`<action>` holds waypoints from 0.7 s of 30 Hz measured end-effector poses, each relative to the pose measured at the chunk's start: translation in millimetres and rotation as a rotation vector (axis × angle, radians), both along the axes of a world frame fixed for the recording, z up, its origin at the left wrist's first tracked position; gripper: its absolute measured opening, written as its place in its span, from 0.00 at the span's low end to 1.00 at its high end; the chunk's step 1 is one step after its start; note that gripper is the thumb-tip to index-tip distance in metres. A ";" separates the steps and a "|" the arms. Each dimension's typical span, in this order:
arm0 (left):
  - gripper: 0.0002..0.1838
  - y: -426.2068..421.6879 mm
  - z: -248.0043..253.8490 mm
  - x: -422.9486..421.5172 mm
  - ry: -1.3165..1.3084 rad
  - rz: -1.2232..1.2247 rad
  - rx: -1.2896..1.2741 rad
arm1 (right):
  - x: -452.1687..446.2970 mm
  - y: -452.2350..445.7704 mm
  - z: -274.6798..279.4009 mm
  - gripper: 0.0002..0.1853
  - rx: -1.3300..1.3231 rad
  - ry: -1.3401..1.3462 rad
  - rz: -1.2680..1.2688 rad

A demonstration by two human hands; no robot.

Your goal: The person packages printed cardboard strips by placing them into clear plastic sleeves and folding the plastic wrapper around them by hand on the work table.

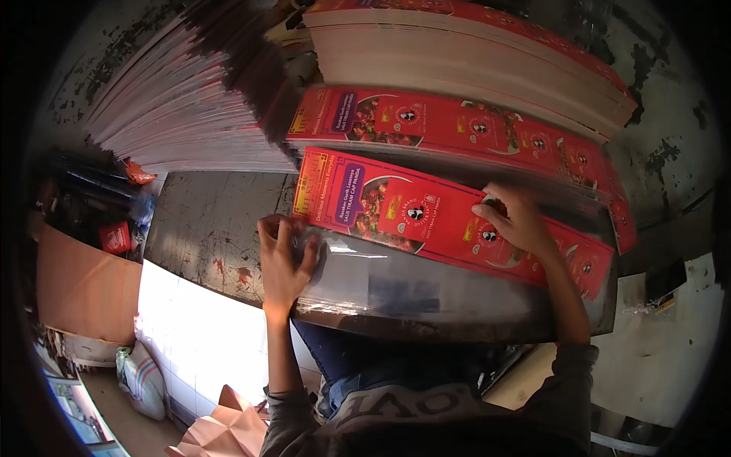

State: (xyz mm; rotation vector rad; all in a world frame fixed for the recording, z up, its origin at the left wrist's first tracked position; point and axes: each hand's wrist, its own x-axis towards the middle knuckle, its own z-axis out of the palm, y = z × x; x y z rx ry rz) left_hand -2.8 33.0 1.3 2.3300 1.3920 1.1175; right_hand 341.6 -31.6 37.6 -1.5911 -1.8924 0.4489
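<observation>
A long red printed strip (449,221) with food pictures lies slanted across clear plastic sheets or sleeves (365,282) at the table's front edge. My left hand (288,255) touches the strip's lower left corner and the plastic, its fingers bent and apart. Over the strip's right half is my right hand (514,217), thumb and forefinger close together at its upper edge, gripping the strip. Just behind lies a stack of similar red strips (442,126).
A tall stack of red-topped cards (457,61) stands at the back. Fanned pale sheets (183,114) rise at the back left. Dark bundles and a small red box (115,237) are at the left. A white sack (145,381) stands on the floor.
</observation>
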 end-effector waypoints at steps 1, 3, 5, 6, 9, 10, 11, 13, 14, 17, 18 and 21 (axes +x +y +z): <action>0.12 0.2 -0.8 -3.1 0.003 -0.027 -0.075 | -3.0 -3.1 2.1 0.15 0.032 -0.042 -0.046; 0.13 2.1 -1.9 -1.1 -0.129 -0.009 -0.135 | -7.2 -5.3 4.1 0.15 0.062 -0.082 -0.094; 0.15 2.8 -1.6 0.8 -0.305 0.025 -0.242 | -12.3 -7.0 4.1 0.16 0.183 -0.201 -0.144; 0.15 3.7 -1.6 1.0 -0.304 0.019 -0.247 | -13.3 -7.8 4.1 0.16 0.178 -0.202 -0.151; 0.15 8.2 -5.7 -4.7 -0.192 0.059 -0.244 | -14.0 -7.7 2.3 0.17 0.258 -0.255 -0.200; 0.15 8.4 -7.2 -5.3 -0.193 0.066 -0.251 | -13.8 -6.4 -0.7 0.17 0.314 -0.286 -0.181; 0.14 6.0 -5.9 -6.7 -0.212 0.068 -0.263 | -15.7 -7.5 -3.3 0.17 0.363 -0.310 -0.159; 0.13 9.6 -5.6 -4.6 -0.249 0.072 -0.258 | -15.4 -5.5 -2.7 0.17 0.391 -0.315 -0.172; 0.13 9.8 -6.0 -5.8 -0.247 0.079 -0.257 | -15.8 -6.1 -2.0 0.17 0.410 -0.322 -0.193; 0.12 9.1 -4.9 -5.6 -0.230 0.081 -0.262 | -16.5 -8.0 0.3 0.17 0.385 -0.334 -0.162; 0.12 9.0 -5.0 -5.2 -0.233 0.085 -0.261 | -16.0 -8.8 1.1 0.17 0.386 -0.336 -0.158; 0.11 9.2 -5.1 -5.5 -0.225 0.096 -0.277 | -15.5 -10.7 3.0 0.17 0.305 -0.293 -0.162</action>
